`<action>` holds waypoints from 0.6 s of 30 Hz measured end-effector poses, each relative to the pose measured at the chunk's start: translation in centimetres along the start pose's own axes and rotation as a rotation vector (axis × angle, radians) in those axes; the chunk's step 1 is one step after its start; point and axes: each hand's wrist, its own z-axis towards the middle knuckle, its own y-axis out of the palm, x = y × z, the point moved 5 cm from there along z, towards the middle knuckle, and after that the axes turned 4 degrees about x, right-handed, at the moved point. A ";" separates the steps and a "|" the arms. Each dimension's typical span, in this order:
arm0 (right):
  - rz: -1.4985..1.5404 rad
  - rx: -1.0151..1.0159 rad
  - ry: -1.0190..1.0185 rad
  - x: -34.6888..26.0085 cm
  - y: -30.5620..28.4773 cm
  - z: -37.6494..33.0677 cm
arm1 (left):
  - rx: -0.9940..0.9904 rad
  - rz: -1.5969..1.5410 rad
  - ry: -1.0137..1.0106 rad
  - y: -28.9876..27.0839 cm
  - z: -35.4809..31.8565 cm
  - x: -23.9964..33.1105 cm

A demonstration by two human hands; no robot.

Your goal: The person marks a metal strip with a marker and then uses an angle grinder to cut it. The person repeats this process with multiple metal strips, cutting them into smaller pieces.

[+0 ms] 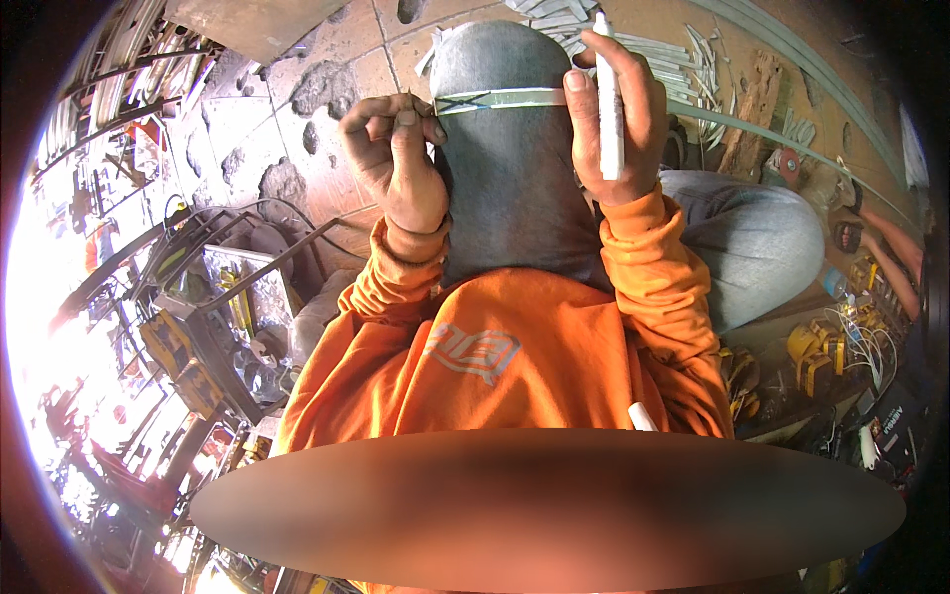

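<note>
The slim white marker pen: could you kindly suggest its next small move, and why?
Perhaps tilt the marker pen toward the flat pale strip: it points crosswise, while the strip, with dark crossed lines near the left hand, spans the grey denim knee.

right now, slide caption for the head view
Right hand holds a white marker, left hand by a pale strip across a denim-clad knee.
</note>
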 end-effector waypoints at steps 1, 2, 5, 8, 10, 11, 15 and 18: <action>-0.018 -0.013 0.001 0.0 -0.1 0.0 | 0.042 0.014 -0.014 0.0 0.0 0.4; 0.022 -0.026 0.033 0.0 -0.2 0.1 | 0.030 0.070 0.066 0.2 0.0 1.6; 0.146 -0.088 0.169 0.0 -0.7 0.9 | -0.086 0.069 0.309 1.2 0.8 5.8; 0.229 -0.117 0.261 -0.2 -2.2 3.7 | -0.240 0.025 0.279 4.3 0.8 8.3; 0.433 -0.070 0.432 0.4 -3.0 6.5 | -0.451 0.020 0.095 8.2 -0.2 8.2; 0.517 -0.074 0.380 -0.1 -3.8 8.1 | -0.586 0.133 0.162 10.3 -0.7 8.3; 0.740 -0.170 0.501 -1.2 -8.1 11.6 | -0.463 -0.178 -0.331 15.2 -1.0 5.3; 0.825 -0.149 0.460 -2.2 -10.3 10.5 | -0.438 -0.272 -0.362 16.3 -0.7 4.1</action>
